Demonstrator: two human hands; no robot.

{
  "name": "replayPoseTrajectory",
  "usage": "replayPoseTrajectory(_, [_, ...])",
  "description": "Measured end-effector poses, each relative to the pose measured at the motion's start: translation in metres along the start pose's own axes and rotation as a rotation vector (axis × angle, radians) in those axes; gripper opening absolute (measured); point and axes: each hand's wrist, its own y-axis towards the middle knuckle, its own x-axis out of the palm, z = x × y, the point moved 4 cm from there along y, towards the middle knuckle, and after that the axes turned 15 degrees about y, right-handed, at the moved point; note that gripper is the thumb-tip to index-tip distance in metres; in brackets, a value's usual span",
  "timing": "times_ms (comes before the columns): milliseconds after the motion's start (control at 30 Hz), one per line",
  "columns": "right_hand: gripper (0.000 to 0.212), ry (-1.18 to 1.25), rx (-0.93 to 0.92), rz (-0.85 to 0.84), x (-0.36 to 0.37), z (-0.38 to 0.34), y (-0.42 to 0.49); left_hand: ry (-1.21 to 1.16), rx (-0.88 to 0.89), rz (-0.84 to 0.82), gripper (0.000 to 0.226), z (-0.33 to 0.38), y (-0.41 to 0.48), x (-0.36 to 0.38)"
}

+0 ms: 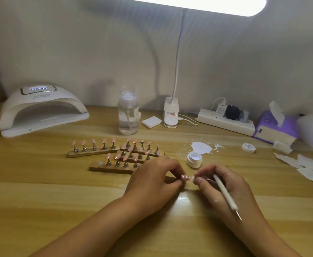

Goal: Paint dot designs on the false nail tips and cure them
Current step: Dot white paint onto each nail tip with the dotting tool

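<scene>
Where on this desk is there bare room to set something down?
Bare wood: in front of the curing lamp, left of the racks; and the near edge, left of the left hand. Crowded: right side, with jar, scraps, tissues.

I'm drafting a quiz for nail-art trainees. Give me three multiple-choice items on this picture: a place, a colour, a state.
1. Where is the dotted nail tip? A in a drawer; B in the left hand; C on the floor.
2. What colour is the tissue box? A green; B purple; C red.
3. The small white jar is: A open; B lidded; C tipped over.
Answers: 1 B, that hand pinches it; 2 B, its sides are purple; 3 A, its mouth is uncovered.
</scene>
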Motion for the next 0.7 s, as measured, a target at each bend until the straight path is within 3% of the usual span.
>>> replayPoseTrajectory(700, [0.019,-0.163,-0.161,-0.011,0.008,-0.0024,-0.0008,0.051,0.036,0.021,0.005,0.0049,-0.0019,-0.004])
